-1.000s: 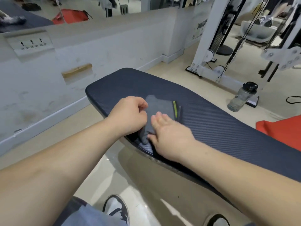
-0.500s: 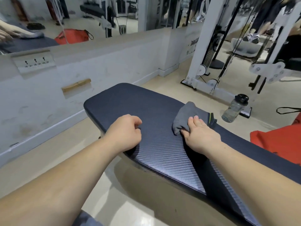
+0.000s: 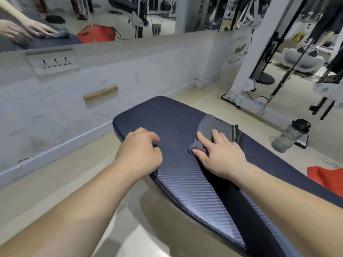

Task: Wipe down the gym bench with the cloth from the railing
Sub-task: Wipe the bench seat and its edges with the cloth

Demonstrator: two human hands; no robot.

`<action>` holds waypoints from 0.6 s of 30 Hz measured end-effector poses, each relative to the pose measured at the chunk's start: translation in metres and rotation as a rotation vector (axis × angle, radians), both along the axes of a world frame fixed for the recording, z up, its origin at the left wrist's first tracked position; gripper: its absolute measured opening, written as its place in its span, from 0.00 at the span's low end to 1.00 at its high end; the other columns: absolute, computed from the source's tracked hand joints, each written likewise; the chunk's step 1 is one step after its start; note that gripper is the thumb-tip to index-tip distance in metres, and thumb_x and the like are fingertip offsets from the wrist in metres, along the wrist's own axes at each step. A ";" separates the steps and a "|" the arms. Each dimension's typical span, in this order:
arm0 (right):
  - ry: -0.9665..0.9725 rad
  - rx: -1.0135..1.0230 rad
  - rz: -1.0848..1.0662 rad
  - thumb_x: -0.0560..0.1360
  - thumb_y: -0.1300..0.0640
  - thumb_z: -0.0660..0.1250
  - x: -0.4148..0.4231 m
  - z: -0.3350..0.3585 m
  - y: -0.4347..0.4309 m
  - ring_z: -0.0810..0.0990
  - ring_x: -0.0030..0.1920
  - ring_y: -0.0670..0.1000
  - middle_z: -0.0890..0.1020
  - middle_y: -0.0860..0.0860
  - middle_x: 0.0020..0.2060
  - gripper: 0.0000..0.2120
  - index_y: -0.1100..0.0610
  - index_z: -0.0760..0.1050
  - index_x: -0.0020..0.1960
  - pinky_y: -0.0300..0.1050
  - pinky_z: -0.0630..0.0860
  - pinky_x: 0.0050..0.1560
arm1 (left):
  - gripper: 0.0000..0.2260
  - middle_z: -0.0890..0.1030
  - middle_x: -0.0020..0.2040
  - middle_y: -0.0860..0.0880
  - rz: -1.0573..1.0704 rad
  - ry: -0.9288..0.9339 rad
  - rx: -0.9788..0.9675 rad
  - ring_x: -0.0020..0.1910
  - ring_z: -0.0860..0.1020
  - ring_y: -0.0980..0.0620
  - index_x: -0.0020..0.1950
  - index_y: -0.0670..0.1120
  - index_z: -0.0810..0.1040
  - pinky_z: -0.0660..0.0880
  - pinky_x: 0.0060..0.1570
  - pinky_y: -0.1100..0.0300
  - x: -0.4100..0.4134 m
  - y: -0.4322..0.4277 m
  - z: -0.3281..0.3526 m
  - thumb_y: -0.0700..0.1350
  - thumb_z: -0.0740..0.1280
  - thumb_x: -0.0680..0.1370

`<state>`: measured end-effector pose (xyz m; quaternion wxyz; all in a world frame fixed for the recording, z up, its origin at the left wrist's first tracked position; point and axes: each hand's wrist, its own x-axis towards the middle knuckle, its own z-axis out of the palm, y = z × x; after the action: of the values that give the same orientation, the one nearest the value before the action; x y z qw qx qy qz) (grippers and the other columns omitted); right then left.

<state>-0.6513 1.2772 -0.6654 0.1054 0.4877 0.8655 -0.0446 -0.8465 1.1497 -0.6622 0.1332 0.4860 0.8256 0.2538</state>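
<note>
My folded grey microfibre cloth with a thin lime-green edge stripe (image 3: 213, 128) lies flat on the dark navy, carbon-weave padded gym bench (image 3: 178, 175), right of centre in the frame and close to the pad's far long edge. My right hand (image 3: 220, 154) rests palm down on the cloth's near half, fingers (image 3: 203, 140) spread apart and pressed flat against the fabric, the thumb tip at the cloth's lower left corner. The cloth's far half and its green stripe stick out beyond my fingertips.

My left hand (image 3: 141, 153) sits at centre frame on the bench's near edge, loosely curled, fingers bent in toward the palm with nothing in them, knuckles touching the pad. It lies apart from the cloth, with bare bench surface between the two hands.

On the beige floor to the right of the bench stands a clear plastic water bottle with a black lid (image 3: 289, 136), beside the foot of a white cable-machine frame (image 3: 248, 71) in the upper right. A patch of red-orange material (image 3: 326, 179) shows at the right edge. Along the upper left runs a scuffed white low wall (image 3: 130, 71) carrying a row of sockets (image 3: 54, 63), with a wall mirror (image 3: 111, 15) above it reflecting my hands on the bench.
</note>
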 end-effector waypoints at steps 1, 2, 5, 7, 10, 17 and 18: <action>0.005 -0.014 -0.030 0.80 0.31 0.44 -0.013 -0.001 0.015 0.48 0.83 0.58 0.49 0.56 0.84 0.33 0.40 0.46 0.83 0.60 0.54 0.79 | 0.14 0.79 0.58 0.52 0.026 -0.002 0.013 0.62 0.75 0.45 0.56 0.53 0.83 0.76 0.60 0.48 -0.007 -0.002 -0.001 0.45 0.64 0.74; 0.015 -0.029 -0.067 0.81 0.32 0.45 -0.028 -0.002 0.026 0.48 0.83 0.59 0.48 0.57 0.84 0.32 0.40 0.48 0.82 0.61 0.54 0.79 | 0.13 0.79 0.57 0.51 0.048 -0.001 0.025 0.60 0.76 0.44 0.54 0.52 0.83 0.76 0.59 0.48 -0.015 -0.004 -0.001 0.45 0.63 0.74; 0.020 -0.024 -0.079 0.82 0.36 0.45 -0.074 -0.005 0.024 0.50 0.82 0.62 0.49 0.60 0.83 0.30 0.43 0.50 0.82 0.64 0.55 0.78 | 0.11 0.79 0.54 0.50 0.097 -0.009 0.028 0.58 0.76 0.43 0.49 0.49 0.83 0.77 0.57 0.49 -0.036 -0.011 -0.006 0.43 0.63 0.72; 0.028 -0.004 0.065 0.83 0.37 0.46 -0.096 -0.007 -0.011 0.49 0.82 0.61 0.48 0.61 0.83 0.30 0.44 0.49 0.83 0.62 0.53 0.79 | 0.12 0.79 0.57 0.51 0.122 -0.028 0.058 0.60 0.75 0.43 0.52 0.50 0.83 0.75 0.60 0.52 -0.049 -0.015 -0.013 0.41 0.63 0.73; 0.059 -0.030 0.324 0.83 0.37 0.47 -0.100 -0.003 -0.067 0.45 0.83 0.58 0.44 0.59 0.83 0.31 0.43 0.45 0.83 0.58 0.48 0.81 | 0.18 0.77 0.65 0.50 0.188 -0.057 0.117 0.66 0.73 0.45 0.62 0.49 0.81 0.67 0.60 0.61 -0.058 -0.018 -0.018 0.37 0.63 0.75; 0.051 -0.041 0.211 0.82 0.34 0.45 -0.145 -0.006 0.010 0.45 0.83 0.56 0.44 0.55 0.84 0.31 0.40 0.45 0.83 0.56 0.49 0.81 | 0.26 0.71 0.74 0.52 0.238 -0.129 0.148 0.71 0.71 0.50 0.74 0.49 0.72 0.64 0.61 0.65 -0.063 -0.022 -0.020 0.36 0.60 0.76; 0.055 -0.031 0.142 0.83 0.35 0.45 -0.156 -0.009 0.025 0.46 0.83 0.57 0.44 0.56 0.84 0.30 0.40 0.45 0.83 0.57 0.49 0.81 | 0.26 0.71 0.74 0.52 0.242 -0.149 0.142 0.72 0.70 0.50 0.75 0.49 0.71 0.63 0.60 0.65 -0.064 -0.024 -0.021 0.36 0.59 0.76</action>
<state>-0.8070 1.3019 -0.6743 0.0918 0.4220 0.8997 -0.0640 -0.9108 1.1258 -0.6828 0.1278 0.3709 0.8460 0.3611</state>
